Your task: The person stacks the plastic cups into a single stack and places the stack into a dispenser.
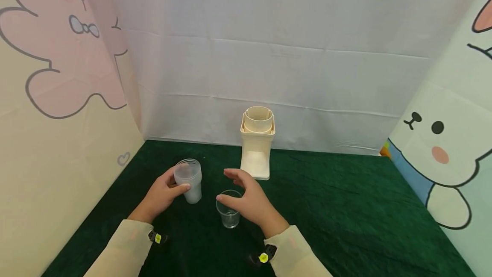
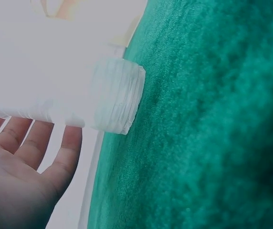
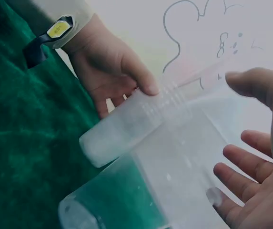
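My left hand (image 1: 161,193) grips a nested stack of translucent plastic cups (image 1: 191,183), thumb on the near side and fingers behind. The left wrist view shows these fingers (image 2: 69,152) against the side of the cup stack (image 2: 119,95), whose bottom is close to the green cloth. A single clear plastic cup (image 1: 229,219) stands upright just right of the stack. Around it is my right hand (image 1: 251,202), thumb and fingers spread apart. In the right wrist view, the clear cup (image 3: 112,195) sits between the spread thumb and fingers (image 3: 243,167), with no firm hold visible.
A cream plastic stand with a round tube on top (image 1: 256,140) is at the back middle, near the white curtain (image 1: 288,63). Dark green cloth (image 1: 346,208) covers the table. Cartoon-printed sheets hang on the left (image 1: 69,148) and right (image 1: 423,157).
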`<state>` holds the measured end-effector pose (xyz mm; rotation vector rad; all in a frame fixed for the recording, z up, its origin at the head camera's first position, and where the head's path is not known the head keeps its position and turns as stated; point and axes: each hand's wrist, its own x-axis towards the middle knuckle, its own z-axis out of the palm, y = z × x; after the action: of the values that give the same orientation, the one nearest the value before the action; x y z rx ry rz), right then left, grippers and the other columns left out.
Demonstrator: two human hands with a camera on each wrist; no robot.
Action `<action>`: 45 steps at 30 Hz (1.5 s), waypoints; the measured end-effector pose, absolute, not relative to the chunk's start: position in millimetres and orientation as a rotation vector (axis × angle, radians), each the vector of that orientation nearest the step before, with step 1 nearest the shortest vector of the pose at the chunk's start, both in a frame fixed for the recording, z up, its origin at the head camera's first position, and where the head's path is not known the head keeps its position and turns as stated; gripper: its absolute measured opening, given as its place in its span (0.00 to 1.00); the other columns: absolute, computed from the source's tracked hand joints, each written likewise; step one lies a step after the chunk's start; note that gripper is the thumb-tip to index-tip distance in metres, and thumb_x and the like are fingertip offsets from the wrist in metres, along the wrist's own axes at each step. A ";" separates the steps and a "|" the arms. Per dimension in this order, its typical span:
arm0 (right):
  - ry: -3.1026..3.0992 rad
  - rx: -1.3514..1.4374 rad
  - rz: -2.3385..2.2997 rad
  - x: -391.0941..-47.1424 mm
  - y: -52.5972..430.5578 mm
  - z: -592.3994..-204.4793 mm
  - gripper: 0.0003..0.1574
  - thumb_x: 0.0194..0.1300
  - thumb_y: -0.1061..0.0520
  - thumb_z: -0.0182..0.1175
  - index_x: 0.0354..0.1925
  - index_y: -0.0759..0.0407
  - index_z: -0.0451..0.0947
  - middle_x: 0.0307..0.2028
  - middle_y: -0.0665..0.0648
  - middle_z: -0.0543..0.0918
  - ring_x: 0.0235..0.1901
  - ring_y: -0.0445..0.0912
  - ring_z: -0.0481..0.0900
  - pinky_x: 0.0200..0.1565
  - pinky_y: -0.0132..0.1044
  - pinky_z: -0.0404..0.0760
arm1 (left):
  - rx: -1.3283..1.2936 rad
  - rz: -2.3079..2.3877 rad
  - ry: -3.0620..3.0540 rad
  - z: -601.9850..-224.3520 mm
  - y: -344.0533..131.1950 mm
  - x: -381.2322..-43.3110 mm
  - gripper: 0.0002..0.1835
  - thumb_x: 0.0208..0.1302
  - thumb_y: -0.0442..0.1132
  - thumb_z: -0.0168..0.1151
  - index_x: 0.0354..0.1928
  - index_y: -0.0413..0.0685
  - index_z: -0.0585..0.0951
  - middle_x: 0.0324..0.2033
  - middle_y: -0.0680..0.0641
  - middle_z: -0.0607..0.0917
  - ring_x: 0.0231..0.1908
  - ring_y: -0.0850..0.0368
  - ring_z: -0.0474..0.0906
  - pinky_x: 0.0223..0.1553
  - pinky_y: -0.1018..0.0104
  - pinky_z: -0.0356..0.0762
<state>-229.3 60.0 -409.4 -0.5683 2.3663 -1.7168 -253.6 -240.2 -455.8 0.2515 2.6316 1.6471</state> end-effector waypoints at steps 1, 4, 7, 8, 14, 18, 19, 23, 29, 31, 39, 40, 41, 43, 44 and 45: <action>2.367 -0.557 -1.717 -228.5 61.4 -411.7 0.41 0.64 0.44 0.73 0.71 0.42 0.69 0.70 0.45 0.72 0.70 0.50 0.68 0.70 0.56 0.66 | 0.250 1.647 2.631 -455.9 -240.5 -253.9 0.38 0.71 0.51 0.67 0.76 0.50 0.64 0.67 0.37 0.74 0.65 0.35 0.72 0.64 0.32 0.68; 2.361 -0.544 -1.726 -226.8 65.0 -418.8 0.44 0.63 0.44 0.74 0.72 0.42 0.68 0.70 0.45 0.72 0.70 0.48 0.68 0.71 0.55 0.66 | 0.247 1.649 2.621 -456.4 -241.1 -254.7 0.38 0.71 0.51 0.67 0.76 0.50 0.64 0.67 0.37 0.73 0.66 0.35 0.71 0.64 0.32 0.68; 2.349 -0.558 -1.744 -226.6 68.5 -427.0 0.45 0.62 0.44 0.75 0.73 0.43 0.68 0.71 0.45 0.71 0.70 0.45 0.68 0.71 0.52 0.66 | 0.243 1.650 2.614 -457.1 -241.2 -255.3 0.38 0.71 0.51 0.67 0.77 0.50 0.63 0.68 0.37 0.73 0.66 0.35 0.71 0.65 0.32 0.67; 2.340 -0.568 -1.752 -226.9 69.4 -429.6 0.45 0.62 0.45 0.75 0.73 0.44 0.67 0.71 0.47 0.71 0.70 0.44 0.68 0.71 0.51 0.65 | 0.242 1.651 2.611 -457.2 -241.2 -255.5 0.38 0.71 0.51 0.67 0.77 0.51 0.63 0.68 0.37 0.73 0.66 0.35 0.71 0.65 0.32 0.67; 2.283 -0.609 -1.783 -228.4 70.7 -445.0 0.45 0.62 0.48 0.75 0.73 0.45 0.67 0.70 0.47 0.72 0.69 0.43 0.69 0.71 0.49 0.66 | 0.235 1.656 2.601 -456.0 -241.5 -255.1 0.38 0.71 0.51 0.67 0.77 0.51 0.63 0.68 0.38 0.72 0.66 0.35 0.71 0.65 0.32 0.67; 2.259 -0.618 -1.796 -227.6 72.9 -452.1 0.46 0.62 0.47 0.75 0.73 0.47 0.66 0.70 0.50 0.73 0.69 0.45 0.69 0.70 0.50 0.67 | 0.242 1.663 2.593 -456.3 -240.8 -255.1 0.38 0.71 0.51 0.67 0.77 0.51 0.63 0.68 0.38 0.72 0.66 0.35 0.70 0.65 0.32 0.67; 2.254 -0.619 -1.799 -227.3 73.5 -453.1 0.46 0.62 0.47 0.75 0.73 0.47 0.66 0.70 0.52 0.72 0.69 0.45 0.69 0.70 0.50 0.67 | 0.241 1.665 2.591 -456.2 -240.4 -255.0 0.38 0.71 0.51 0.67 0.77 0.51 0.63 0.68 0.38 0.72 0.67 0.35 0.70 0.65 0.32 0.67; 2.247 -0.619 -1.789 -227.4 75.2 -455.0 0.47 0.61 0.47 0.76 0.73 0.46 0.66 0.69 0.51 0.73 0.69 0.45 0.70 0.70 0.50 0.68 | 0.232 1.660 2.591 -455.4 -239.8 -254.3 0.38 0.71 0.51 0.67 0.77 0.51 0.63 0.69 0.37 0.72 0.67 0.35 0.69 0.65 0.32 0.66; 2.231 -0.627 -1.763 -226.8 75.6 -454.5 0.48 0.60 0.47 0.77 0.73 0.45 0.66 0.68 0.46 0.74 0.68 0.44 0.70 0.69 0.50 0.69 | 0.230 1.667 2.596 -454.7 -239.9 -254.0 0.38 0.72 0.51 0.67 0.77 0.51 0.63 0.68 0.37 0.72 0.65 0.35 0.71 0.65 0.32 0.67; 2.229 -0.625 -1.759 -226.4 75.0 -454.9 0.48 0.60 0.48 0.77 0.73 0.45 0.65 0.69 0.47 0.74 0.68 0.44 0.70 0.69 0.50 0.69 | 0.235 1.674 2.594 -454.9 -239.7 -254.2 0.37 0.72 0.50 0.67 0.77 0.51 0.63 0.67 0.37 0.73 0.65 0.35 0.71 0.64 0.32 0.67; 2.239 -0.608 -1.758 -226.4 72.0 -458.4 0.43 0.63 0.52 0.75 0.71 0.44 0.67 0.68 0.54 0.75 0.66 0.44 0.72 0.68 0.52 0.70 | 0.245 1.679 2.584 -455.0 -239.6 -256.4 0.38 0.71 0.51 0.67 0.77 0.50 0.63 0.67 0.37 0.73 0.65 0.35 0.71 0.65 0.32 0.67; 2.243 -0.606 -1.756 -226.9 71.8 -459.0 0.42 0.63 0.51 0.75 0.71 0.44 0.68 0.67 0.54 0.75 0.65 0.45 0.73 0.67 0.52 0.71 | 0.244 1.677 2.585 -454.9 -239.8 -256.6 0.38 0.71 0.51 0.67 0.77 0.50 0.63 0.67 0.37 0.73 0.65 0.35 0.71 0.65 0.32 0.67; 2.246 -0.601 -1.754 -227.1 71.5 -459.4 0.42 0.63 0.51 0.75 0.70 0.44 0.68 0.67 0.53 0.76 0.65 0.45 0.73 0.67 0.52 0.71 | 0.243 1.676 2.586 -454.8 -240.0 -256.7 0.38 0.71 0.51 0.67 0.77 0.50 0.63 0.67 0.37 0.73 0.65 0.35 0.71 0.65 0.32 0.67; 2.248 -0.586 -1.747 -227.3 71.0 -460.4 0.41 0.63 0.50 0.75 0.70 0.43 0.69 0.66 0.51 0.77 0.65 0.45 0.73 0.67 0.53 0.72 | 0.238 1.670 2.590 -454.8 -240.5 -256.6 0.38 0.71 0.51 0.67 0.77 0.50 0.63 0.68 0.37 0.72 0.66 0.35 0.71 0.65 0.32 0.66; 2.250 -0.580 -1.743 -227.4 71.0 -461.2 0.41 0.62 0.49 0.76 0.70 0.43 0.69 0.65 0.50 0.77 0.64 0.45 0.74 0.66 0.54 0.72 | 0.236 1.665 2.592 -455.1 -240.7 -256.5 0.38 0.71 0.51 0.67 0.77 0.50 0.63 0.68 0.37 0.72 0.66 0.35 0.70 0.65 0.32 0.66; 2.249 -0.575 -1.740 -227.3 70.9 -461.9 0.42 0.62 0.48 0.76 0.70 0.42 0.69 0.65 0.51 0.77 0.64 0.45 0.74 0.66 0.54 0.72 | 0.235 1.662 2.592 -455.5 -240.9 -256.5 0.38 0.72 0.51 0.67 0.77 0.50 0.63 0.68 0.37 0.72 0.66 0.35 0.70 0.65 0.32 0.66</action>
<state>-227.3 70.9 -461.9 -0.5754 2.2489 -1.7396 -256.5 -240.9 -455.5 0.2352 2.5916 1.6623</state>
